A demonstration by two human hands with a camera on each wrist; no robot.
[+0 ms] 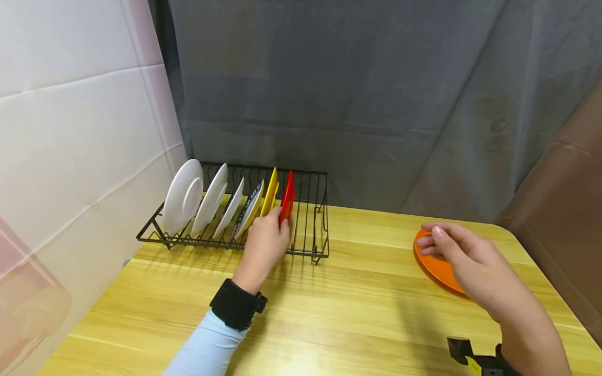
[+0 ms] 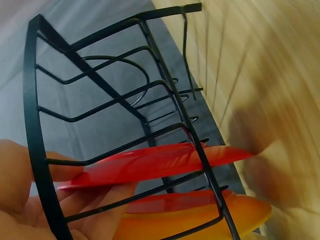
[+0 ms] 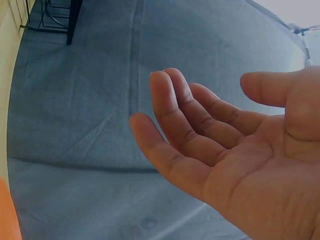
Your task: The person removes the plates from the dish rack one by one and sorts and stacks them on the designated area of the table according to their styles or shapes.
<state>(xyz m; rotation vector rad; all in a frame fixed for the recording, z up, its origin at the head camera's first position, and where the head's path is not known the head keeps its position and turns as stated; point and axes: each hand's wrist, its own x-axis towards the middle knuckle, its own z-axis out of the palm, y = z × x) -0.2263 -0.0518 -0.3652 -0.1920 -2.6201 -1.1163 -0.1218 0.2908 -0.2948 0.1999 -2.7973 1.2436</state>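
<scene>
Right hand (image 1: 474, 260) hangs relaxed, empty; left hand (image 1: 266, 238) pinches red plate (image 1: 289, 192), which might topple if released askew.

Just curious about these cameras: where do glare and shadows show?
Head view: glare on the table at the picture's bottom edge, soft shadows below the rack; left wrist view: dark shadows on the table beside the red plate; right wrist view: washed-out brightness top right, above the right hand.
</scene>
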